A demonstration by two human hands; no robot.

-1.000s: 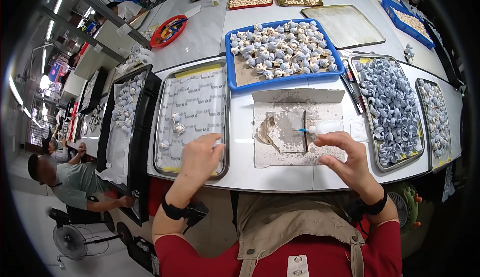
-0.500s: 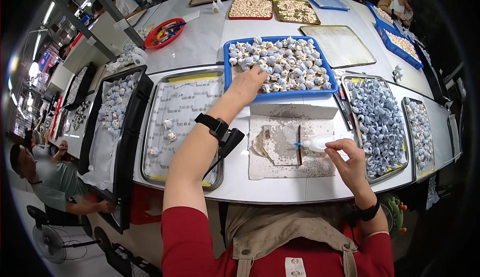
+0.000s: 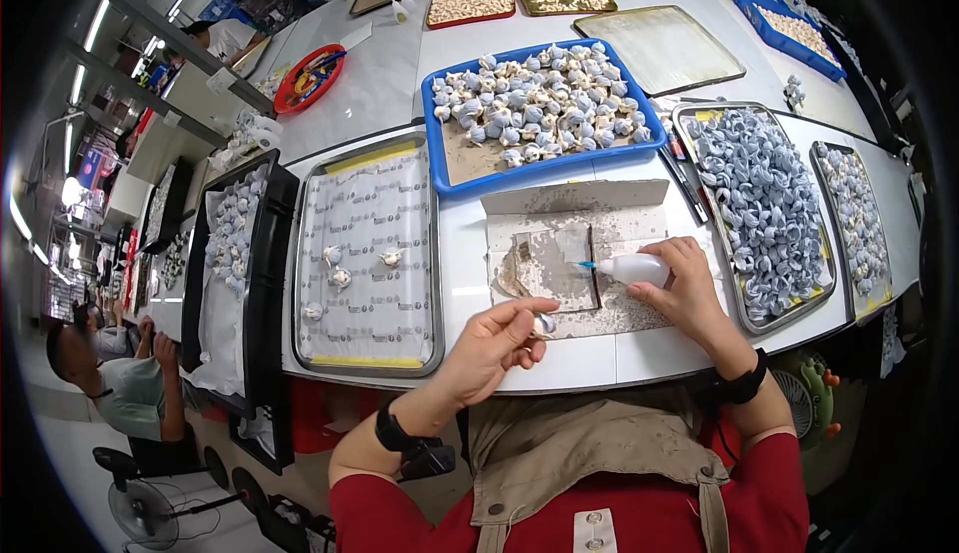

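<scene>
Close to the table's front edge, my left hand (image 3: 489,353) pinches a small blue-and-white figurine (image 3: 542,325) between thumb and fingers. My right hand (image 3: 684,288) grips a white squeeze bottle (image 3: 637,270), which lies nearly level with its thin blue tip pointing left. Both hands are over or beside a stained, opened-out cardboard piece (image 3: 509,238) spotted with dark residue. Beyond it, a blue tray (image 3: 470,165) holds many similar blue-and-white pieces. To the left, several figurines sit spaced apart on a metal tray (image 3: 375,328) lined with printed paper.
On the right, one metal tray (image 3: 834,288) is heaped with blue shell-like parts, with a narrower tray (image 3: 857,223) beyond it. A black crate (image 3: 275,283) stands at the left near a seated person (image 3: 135,383). Dark pen-like tools (image 3: 684,188) lie beside the cardboard. Further off is a red basin (image 3: 310,78).
My left hand has come back from the blue tray to the cardboard's near edge with a figurine in its fingers. My right hand has a fuller grip on the bottle.
</scene>
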